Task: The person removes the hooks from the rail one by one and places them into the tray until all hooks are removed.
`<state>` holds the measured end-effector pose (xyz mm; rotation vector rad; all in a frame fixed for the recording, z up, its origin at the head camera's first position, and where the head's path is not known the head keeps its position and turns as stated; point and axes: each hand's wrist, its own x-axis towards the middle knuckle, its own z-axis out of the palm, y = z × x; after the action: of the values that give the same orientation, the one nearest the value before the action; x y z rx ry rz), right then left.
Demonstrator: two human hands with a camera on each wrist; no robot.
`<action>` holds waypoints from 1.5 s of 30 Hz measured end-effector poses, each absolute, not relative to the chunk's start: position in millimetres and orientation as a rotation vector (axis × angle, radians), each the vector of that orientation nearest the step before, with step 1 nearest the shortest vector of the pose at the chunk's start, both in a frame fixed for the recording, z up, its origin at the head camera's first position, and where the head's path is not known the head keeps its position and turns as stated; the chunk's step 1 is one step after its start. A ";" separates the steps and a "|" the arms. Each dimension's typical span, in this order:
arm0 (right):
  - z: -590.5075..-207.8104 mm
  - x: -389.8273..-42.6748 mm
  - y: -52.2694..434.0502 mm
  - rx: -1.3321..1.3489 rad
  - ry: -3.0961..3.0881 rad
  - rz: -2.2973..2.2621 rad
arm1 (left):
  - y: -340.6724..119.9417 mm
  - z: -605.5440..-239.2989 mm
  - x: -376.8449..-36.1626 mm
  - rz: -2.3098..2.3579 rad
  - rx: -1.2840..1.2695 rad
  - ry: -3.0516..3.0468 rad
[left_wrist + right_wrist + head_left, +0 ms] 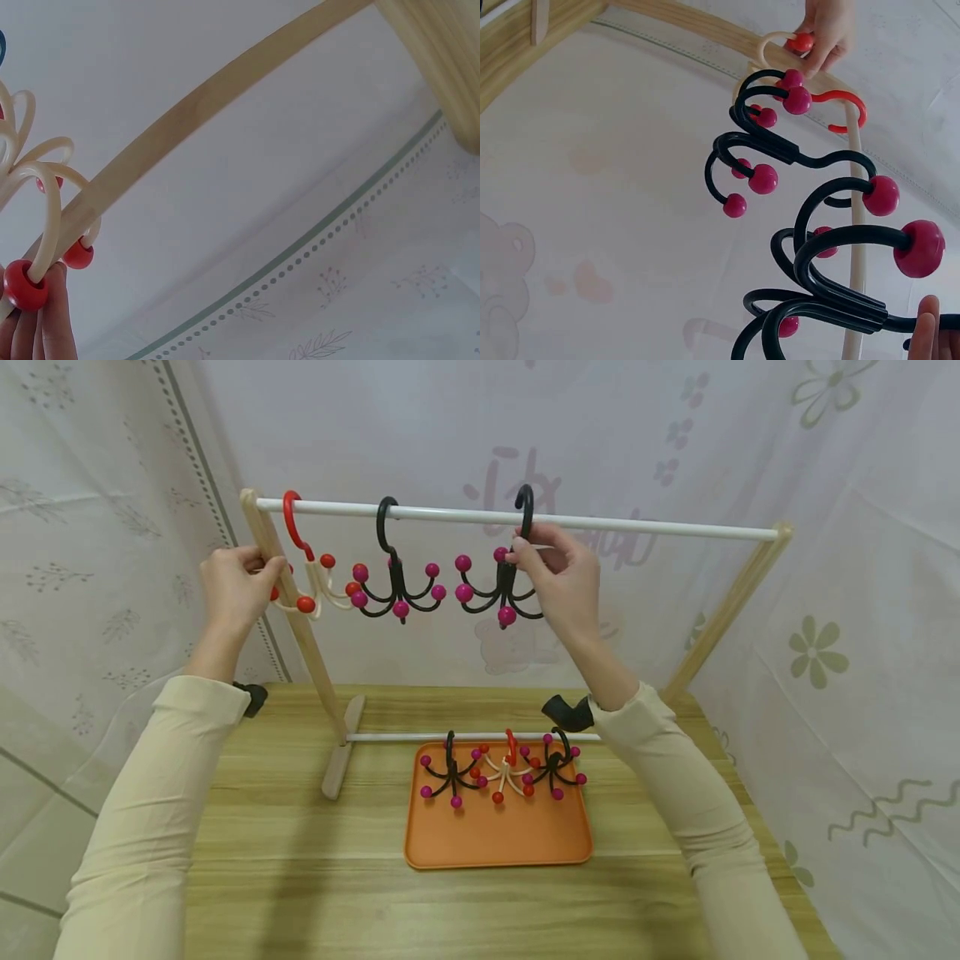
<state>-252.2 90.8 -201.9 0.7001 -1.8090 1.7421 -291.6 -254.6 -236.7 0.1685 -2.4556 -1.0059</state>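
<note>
Black and stiff-looking, the hanger (pixel 506 578) has its hook (pixel 527 502) at the white rail (pixel 652 527); the right hand (pixel 567 583), fingers closed, pinches its stem (pixel 900 323), a sensible hold, for it should be light but slick. Leftward, the left hand (pixel 237 589) pinches a ball (pixel 26 286) of the red-hooked hanger (pixel 314 583) near the wooden post (pixel 310 652).

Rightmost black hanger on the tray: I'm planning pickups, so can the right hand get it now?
Probably not: the right hand is occupied, pinching another black hanger at the upper rail.
</note>
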 end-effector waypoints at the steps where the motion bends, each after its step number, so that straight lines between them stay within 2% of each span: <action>1: -203.5 -250.8 93.6 0.708 -1.807 1.733 | -254.5 -236.6 -291.8 -1.004 0.168 -2.454; 29: -277.7 -226.1 162.5 0.760 -1.951 1.685 | -256.2 -237.4 -293.5 -1.010 0.172 -2.460; 45: -336.1 -195.2 185.0 0.683 -2.057 1.714 | -255.8 -239.5 -293.6 -1.003 0.170 -2.458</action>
<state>-195.2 185.0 -336.1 0.6826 -2.0572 1.7144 -293.6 -255.8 -239.5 0.1697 -2.4584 -1.0030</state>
